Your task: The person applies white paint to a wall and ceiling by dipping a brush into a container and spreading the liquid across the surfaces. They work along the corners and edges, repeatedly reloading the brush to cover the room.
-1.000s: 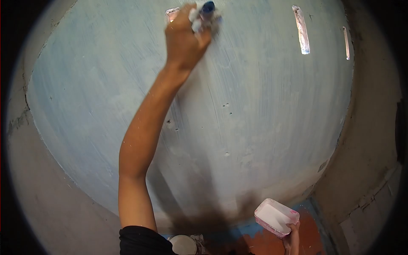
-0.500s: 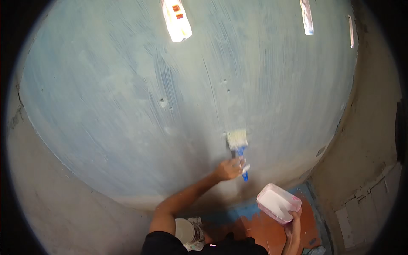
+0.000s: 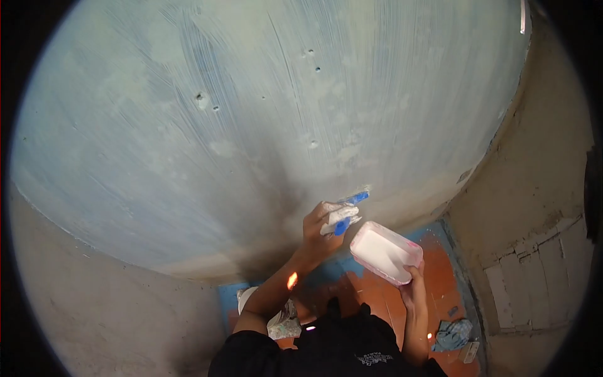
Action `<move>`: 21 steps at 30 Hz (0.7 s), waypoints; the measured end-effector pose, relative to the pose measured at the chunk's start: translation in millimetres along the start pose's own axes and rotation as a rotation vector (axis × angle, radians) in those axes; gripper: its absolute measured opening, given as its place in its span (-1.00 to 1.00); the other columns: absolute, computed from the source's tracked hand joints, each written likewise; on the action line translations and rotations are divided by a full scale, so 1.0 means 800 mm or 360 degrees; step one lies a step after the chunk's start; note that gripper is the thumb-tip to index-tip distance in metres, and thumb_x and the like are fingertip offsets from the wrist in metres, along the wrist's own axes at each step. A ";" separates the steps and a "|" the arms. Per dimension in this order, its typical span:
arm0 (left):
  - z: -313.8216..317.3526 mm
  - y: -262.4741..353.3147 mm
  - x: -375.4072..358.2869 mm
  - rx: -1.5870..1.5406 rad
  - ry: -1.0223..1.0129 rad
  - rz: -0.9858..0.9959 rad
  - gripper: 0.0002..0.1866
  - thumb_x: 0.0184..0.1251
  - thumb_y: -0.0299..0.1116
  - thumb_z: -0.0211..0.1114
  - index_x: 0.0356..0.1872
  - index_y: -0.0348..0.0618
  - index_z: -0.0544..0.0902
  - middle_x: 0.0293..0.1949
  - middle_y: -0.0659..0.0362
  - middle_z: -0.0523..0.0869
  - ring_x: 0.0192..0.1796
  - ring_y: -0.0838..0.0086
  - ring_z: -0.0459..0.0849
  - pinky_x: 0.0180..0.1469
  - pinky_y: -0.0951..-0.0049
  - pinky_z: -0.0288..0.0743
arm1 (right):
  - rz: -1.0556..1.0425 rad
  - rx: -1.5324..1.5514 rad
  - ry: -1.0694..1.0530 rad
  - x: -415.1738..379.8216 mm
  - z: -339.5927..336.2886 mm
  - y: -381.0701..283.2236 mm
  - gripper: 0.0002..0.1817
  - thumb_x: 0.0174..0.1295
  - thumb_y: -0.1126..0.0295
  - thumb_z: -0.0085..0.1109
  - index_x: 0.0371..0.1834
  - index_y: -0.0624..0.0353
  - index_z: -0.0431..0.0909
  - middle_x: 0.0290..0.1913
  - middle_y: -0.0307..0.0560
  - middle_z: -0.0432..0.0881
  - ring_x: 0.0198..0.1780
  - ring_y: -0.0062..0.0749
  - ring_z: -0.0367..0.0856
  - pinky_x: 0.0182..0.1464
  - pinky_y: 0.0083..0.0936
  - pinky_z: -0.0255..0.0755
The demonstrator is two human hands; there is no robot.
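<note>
My left hand point(image 3: 321, 231), its fingers smeared with white paint, is wrapped round a paintbrush point(image 3: 343, 225) with a blue handle. The brush points up and right; its bristle end is mostly hidden, close to the lower part of the pale blue wall point(image 3: 251, 144). To the right, my right hand point(image 3: 414, 286) grips a pinkish rectangular tub point(image 3: 358, 244) by its near corner, thumb over the rim. White paint point(image 3: 383, 251) lies inside the tub, which is just below and right of the brush.
A white bucket point(image 3: 245, 298) stands on the floor behind my left forearm. The orange floor point(image 3: 440, 283) has a blue border along the wall. A crumpled cloth point(image 3: 453, 335) lies at lower right, near the bare right side wall point(image 3: 521, 201). Small holes point(image 3: 200, 97) mark the blue wall.
My left hand has turned the brush from upright to slanted and brought it nearer the tub. The view has tipped downward, showing more floor and my shirt. The tub stays in my right hand.
</note>
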State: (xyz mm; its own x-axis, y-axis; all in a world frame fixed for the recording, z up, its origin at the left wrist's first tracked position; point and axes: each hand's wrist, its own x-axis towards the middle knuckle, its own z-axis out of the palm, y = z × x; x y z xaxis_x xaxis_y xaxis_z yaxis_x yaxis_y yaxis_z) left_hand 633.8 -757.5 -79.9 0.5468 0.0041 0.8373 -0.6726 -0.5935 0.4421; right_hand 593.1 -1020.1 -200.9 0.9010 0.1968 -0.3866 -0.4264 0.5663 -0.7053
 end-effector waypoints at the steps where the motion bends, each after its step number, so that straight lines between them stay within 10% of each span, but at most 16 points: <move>1: -0.002 0.011 0.004 -0.0070 0.0023 -0.0085 -0.71 0.04 -0.70 0.39 -0.17 -0.23 0.72 -0.22 0.09 0.73 -0.19 0.35 0.76 -0.14 0.42 0.63 | 0.0019 0.0014 -0.0008 -0.002 0.009 -0.002 -0.29 0.14 0.39 0.09 0.42 -0.09 0.11 0.32 -0.05 0.28 0.34 -0.12 0.36 0.15 -0.02 0.52; 8: 0.017 0.034 0.001 -0.0742 -0.0024 -0.1084 -0.68 0.13 -0.74 0.30 -0.04 -0.40 0.62 -0.17 0.11 0.73 -0.13 0.50 0.70 -0.04 0.50 0.57 | 0.0035 0.0055 -0.0044 0.000 0.038 0.003 -0.32 0.16 0.37 0.08 0.40 -0.14 0.14 0.31 -0.11 0.31 0.30 -0.16 0.40 0.12 -0.06 0.54; 21: 0.042 0.009 0.014 -0.0852 -0.0355 -0.1065 -0.73 0.26 -0.68 0.29 -0.01 -0.42 0.60 -0.13 0.11 0.74 -0.08 0.51 0.70 -0.01 0.49 0.59 | 0.0017 0.0038 -0.0075 -0.002 0.060 -0.022 -0.25 0.17 0.42 0.07 0.46 -0.09 0.03 0.35 -0.02 0.24 0.33 -0.12 0.36 0.12 -0.07 0.53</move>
State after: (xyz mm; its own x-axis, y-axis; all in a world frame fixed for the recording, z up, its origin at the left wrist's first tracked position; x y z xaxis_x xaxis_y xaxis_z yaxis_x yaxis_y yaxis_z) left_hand 651.9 -788.8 -78.4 0.9561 0.0252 0.2919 -0.2897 -0.0664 0.9548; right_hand 603.2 -992.1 -159.4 0.8993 0.2401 -0.3656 -0.4347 0.5830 -0.6864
